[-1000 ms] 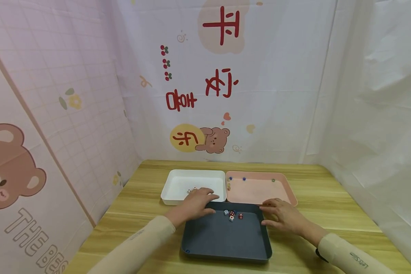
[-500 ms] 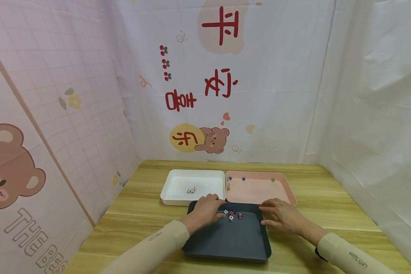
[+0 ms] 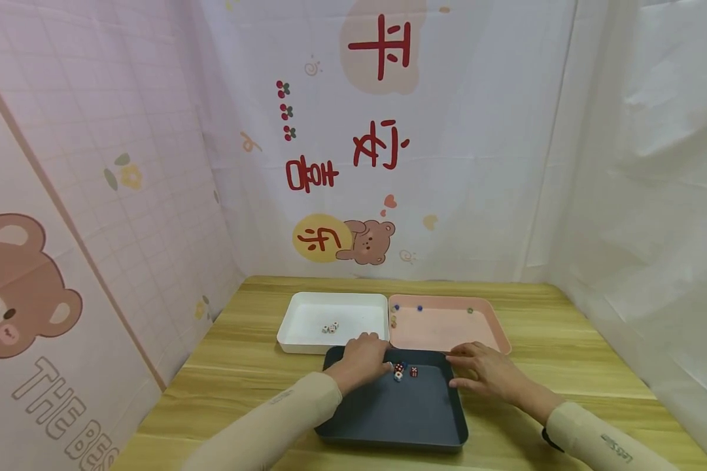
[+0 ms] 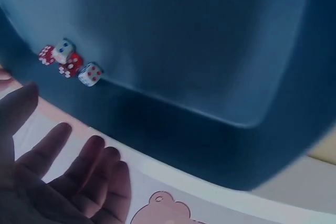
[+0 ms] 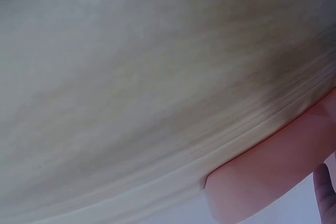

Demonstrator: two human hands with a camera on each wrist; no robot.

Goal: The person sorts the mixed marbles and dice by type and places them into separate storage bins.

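My left hand is over the far-left side of a dark grey tray, fingers loosely bent, thumb apart. In the left wrist view its fingers hold nothing. Close by inside the tray lies a cluster of red and white dice: a white die with red dots, a white die with blue dots and red dice. A separate red die lies to their right. My right hand rests at the tray's far-right corner, thumb near the rim; the right wrist view shows only one fingertip.
Behind the grey tray stand a white tray with several white dice and a pink tray with small blue, yellow and green pieces. All are on a wood-grain table, with printed cloth hanging around it.
My left hand has moved right, from in front of the white tray to beside the dice in the grey tray, uncovering the white dice. My right hand stays where it was.
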